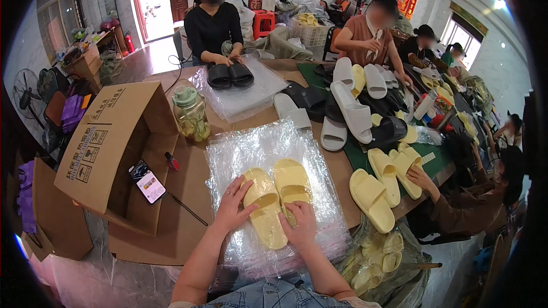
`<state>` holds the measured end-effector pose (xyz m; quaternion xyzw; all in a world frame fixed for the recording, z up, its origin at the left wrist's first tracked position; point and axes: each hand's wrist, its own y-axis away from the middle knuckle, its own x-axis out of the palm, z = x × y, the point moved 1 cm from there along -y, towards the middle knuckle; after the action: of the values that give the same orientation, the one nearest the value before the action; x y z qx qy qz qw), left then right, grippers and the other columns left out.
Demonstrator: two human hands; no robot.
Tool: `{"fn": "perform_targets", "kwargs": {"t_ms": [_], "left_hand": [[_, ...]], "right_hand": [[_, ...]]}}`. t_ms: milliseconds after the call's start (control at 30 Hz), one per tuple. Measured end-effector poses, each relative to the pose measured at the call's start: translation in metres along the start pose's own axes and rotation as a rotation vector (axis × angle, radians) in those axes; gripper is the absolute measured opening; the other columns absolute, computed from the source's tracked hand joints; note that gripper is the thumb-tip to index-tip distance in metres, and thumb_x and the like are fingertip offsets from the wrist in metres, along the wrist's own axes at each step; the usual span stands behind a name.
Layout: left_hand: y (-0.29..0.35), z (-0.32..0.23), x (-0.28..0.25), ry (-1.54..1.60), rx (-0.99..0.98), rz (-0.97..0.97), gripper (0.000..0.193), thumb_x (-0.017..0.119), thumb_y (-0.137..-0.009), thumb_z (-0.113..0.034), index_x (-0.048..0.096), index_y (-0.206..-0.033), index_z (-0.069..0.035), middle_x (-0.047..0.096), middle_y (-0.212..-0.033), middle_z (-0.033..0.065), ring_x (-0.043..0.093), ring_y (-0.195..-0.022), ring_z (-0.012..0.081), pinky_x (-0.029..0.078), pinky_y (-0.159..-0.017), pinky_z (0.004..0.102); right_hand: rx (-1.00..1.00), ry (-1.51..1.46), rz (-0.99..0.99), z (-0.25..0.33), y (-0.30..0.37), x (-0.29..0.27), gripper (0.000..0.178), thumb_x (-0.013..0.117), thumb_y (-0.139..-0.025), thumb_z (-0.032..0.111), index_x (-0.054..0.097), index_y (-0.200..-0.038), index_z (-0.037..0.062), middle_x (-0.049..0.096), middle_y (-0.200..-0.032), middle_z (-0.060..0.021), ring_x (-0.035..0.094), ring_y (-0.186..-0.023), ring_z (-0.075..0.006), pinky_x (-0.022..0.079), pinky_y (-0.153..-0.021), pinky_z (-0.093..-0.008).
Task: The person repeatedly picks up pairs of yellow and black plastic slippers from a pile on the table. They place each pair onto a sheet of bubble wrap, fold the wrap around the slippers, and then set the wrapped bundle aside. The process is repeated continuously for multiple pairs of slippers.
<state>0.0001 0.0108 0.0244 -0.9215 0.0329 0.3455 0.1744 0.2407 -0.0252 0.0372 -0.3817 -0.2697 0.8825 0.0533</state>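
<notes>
A pair of yellow slippers, the left one (266, 217) and the right one (292, 178), lies on a stack of clear plastic bags (240, 151) in front of me. Shiny film shows over the pair, which seems to be inside a bag. My left hand (231, 208) grips the left slipper's outer edge, its thumb near the strap. Over the lower part of the right slipper, my right hand (299, 225) has its fingers bent and its thumb towards the other slipper. Both hands touch the slippers through or on the film.
Left stand an open cardboard box (117, 154) with a phone (147, 181), and a glass jar (191, 114). Loose yellow slippers (371, 199) and grey slippers (351, 113) lie right. Across the table a person holds black slippers (230, 74); a co-worker's hand (421, 179) reaches in from the right.
</notes>
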Motion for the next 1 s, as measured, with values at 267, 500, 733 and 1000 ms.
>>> {"fn": "perform_targets", "kwargs": {"t_ms": [267, 500, 733, 1000], "left_hand": [[0.0, 0.002, 0.0, 0.011, 0.004, -0.002, 0.073, 0.075, -0.088, -0.042, 0.049, -0.151, -0.015, 0.037, -0.161, 0.0208, 0.035, -0.148, 0.0418, 0.031, -0.121, 0.0492], [0.0, 0.003, 0.001, 0.013, 0.016, -0.008, 0.073, 0.075, -0.088, -0.041, 0.05, -0.151, -0.014, 0.037, -0.161, 0.0212, 0.035, -0.147, 0.0417, 0.031, -0.121, 0.0492], [0.001, 0.004, 0.001, 0.004, 0.02, -0.02, 0.072, 0.076, -0.088, -0.039, 0.05, -0.15, -0.014, 0.038, -0.16, 0.0205, 0.037, -0.147, 0.0419, 0.031, -0.121, 0.0493], [0.0, 0.004, 0.001, 0.03, 0.032, -0.037, 0.071, 0.076, -0.088, -0.039, 0.051, -0.149, -0.014, 0.04, -0.158, 0.0223, 0.039, -0.145, 0.0423, 0.033, -0.12, 0.0493]], "right_hand": [[-0.001, -0.01, -0.005, -0.001, 0.0, 0.001, 0.035, 0.078, -0.082, 0.018, 0.067, -0.113, 0.0061, 0.062, -0.107, -0.0141, 0.061, -0.101, -0.0348, 0.048, -0.087, -0.0469], [-0.003, -0.012, -0.011, 0.002, 0.0, 0.0, 0.035, 0.078, -0.082, 0.018, 0.067, -0.114, 0.0066, 0.062, -0.107, -0.0135, 0.061, -0.101, -0.0345, 0.048, -0.087, -0.047], [-0.013, 0.001, -0.005, 0.0, 0.001, 0.0, 0.035, 0.078, -0.082, 0.017, 0.067, -0.114, 0.0073, 0.062, -0.105, -0.0133, 0.061, -0.099, -0.0344, 0.048, -0.087, -0.047], [0.009, -0.059, -0.02, -0.004, 0.015, 0.003, 0.028, 0.077, -0.081, 0.01, 0.071, -0.109, 0.007, 0.065, -0.107, -0.0133, 0.062, -0.1, -0.0344, 0.051, -0.086, -0.0456]]}}
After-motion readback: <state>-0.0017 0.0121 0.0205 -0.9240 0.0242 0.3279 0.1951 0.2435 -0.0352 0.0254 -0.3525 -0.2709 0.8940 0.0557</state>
